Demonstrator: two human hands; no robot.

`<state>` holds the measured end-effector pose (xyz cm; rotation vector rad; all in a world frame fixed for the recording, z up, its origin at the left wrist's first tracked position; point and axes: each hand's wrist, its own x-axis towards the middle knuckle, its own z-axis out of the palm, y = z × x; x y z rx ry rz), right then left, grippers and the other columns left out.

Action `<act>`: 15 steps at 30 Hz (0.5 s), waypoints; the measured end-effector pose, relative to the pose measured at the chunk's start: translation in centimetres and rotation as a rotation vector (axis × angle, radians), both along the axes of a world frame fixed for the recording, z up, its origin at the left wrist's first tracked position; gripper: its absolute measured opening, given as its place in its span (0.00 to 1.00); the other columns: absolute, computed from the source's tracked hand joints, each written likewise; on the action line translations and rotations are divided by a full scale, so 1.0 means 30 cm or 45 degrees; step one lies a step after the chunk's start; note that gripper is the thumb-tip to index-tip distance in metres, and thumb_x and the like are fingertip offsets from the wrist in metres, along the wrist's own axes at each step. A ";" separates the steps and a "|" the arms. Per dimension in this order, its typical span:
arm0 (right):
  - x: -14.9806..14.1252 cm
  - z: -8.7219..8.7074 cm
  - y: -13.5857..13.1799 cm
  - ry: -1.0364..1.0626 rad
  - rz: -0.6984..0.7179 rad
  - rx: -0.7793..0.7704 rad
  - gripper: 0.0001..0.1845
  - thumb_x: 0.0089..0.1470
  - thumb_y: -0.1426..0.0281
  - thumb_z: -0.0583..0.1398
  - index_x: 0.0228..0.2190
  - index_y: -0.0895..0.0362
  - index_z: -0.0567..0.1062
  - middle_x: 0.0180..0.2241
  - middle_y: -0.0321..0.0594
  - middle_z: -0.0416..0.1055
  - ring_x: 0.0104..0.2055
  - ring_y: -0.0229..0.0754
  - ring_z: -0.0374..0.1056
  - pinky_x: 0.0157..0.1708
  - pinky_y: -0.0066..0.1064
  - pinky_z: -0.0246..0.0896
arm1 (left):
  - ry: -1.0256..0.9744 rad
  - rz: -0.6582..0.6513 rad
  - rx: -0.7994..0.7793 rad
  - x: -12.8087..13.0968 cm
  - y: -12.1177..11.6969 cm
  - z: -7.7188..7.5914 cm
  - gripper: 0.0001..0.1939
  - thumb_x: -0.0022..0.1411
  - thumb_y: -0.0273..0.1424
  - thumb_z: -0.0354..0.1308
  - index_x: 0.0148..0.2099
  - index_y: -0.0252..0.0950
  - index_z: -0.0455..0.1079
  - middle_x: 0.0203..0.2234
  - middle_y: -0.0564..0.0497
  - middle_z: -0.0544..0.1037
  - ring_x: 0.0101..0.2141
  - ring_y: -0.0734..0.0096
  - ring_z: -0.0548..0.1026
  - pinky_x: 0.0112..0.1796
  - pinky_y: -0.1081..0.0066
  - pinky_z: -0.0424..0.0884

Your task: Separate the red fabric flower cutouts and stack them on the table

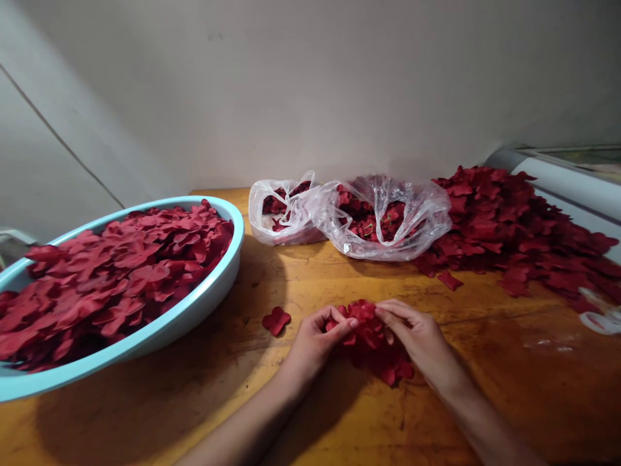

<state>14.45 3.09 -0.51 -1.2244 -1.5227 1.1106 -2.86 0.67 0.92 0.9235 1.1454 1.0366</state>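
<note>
Near the front middle of the table, my left hand (321,338) pinches small red fabric petals (338,315) between thumb and fingers. My right hand (410,329) is closed too, its thumb and fingertips on the right side of a red petal cluster (367,321). More red petals (392,370) lie on the wood just below both hands. A single four-lobed petal piece (276,321) rests flat to the left of my left hand. How the petals are joined inside my fingers is hidden.
A light blue basin (237,243) heaped with red petals stands left. Two clear plastic bags (286,223) (417,230) holding red pieces sit at the back. A large petal pile (504,226) spreads at right, near a white tape roll (600,322). The wooden table (310,275) meets a grey wall.
</note>
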 end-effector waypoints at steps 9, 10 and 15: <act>0.051 -0.059 0.036 -0.283 -0.068 -0.009 0.18 0.42 0.61 0.65 0.36 0.54 0.73 0.22 0.30 0.63 0.21 0.35 0.60 0.23 0.27 0.57 | 0.731 -0.261 0.291 -0.081 0.015 0.019 0.18 0.52 0.42 0.60 0.43 0.36 0.69 0.20 0.54 0.73 0.23 0.71 0.68 0.26 0.75 0.58; 0.053 -0.063 0.038 -0.362 -0.117 0.058 0.17 0.42 0.60 0.65 0.35 0.53 0.73 0.21 0.29 0.61 0.20 0.35 0.58 0.22 0.27 0.55 | 0.806 -0.237 0.322 -0.089 0.016 0.024 0.20 0.54 0.42 0.59 0.46 0.36 0.68 0.20 0.54 0.73 0.22 0.71 0.68 0.25 0.75 0.58; 0.044 -0.030 0.014 -0.405 -0.032 0.193 0.11 0.53 0.58 0.57 0.32 0.52 0.73 0.28 0.35 0.67 0.29 0.40 0.64 0.29 0.29 0.58 | 0.839 -0.072 0.380 -0.092 0.018 0.038 0.14 0.59 0.37 0.55 0.44 0.36 0.69 0.24 0.53 0.75 0.25 0.71 0.70 0.28 0.75 0.61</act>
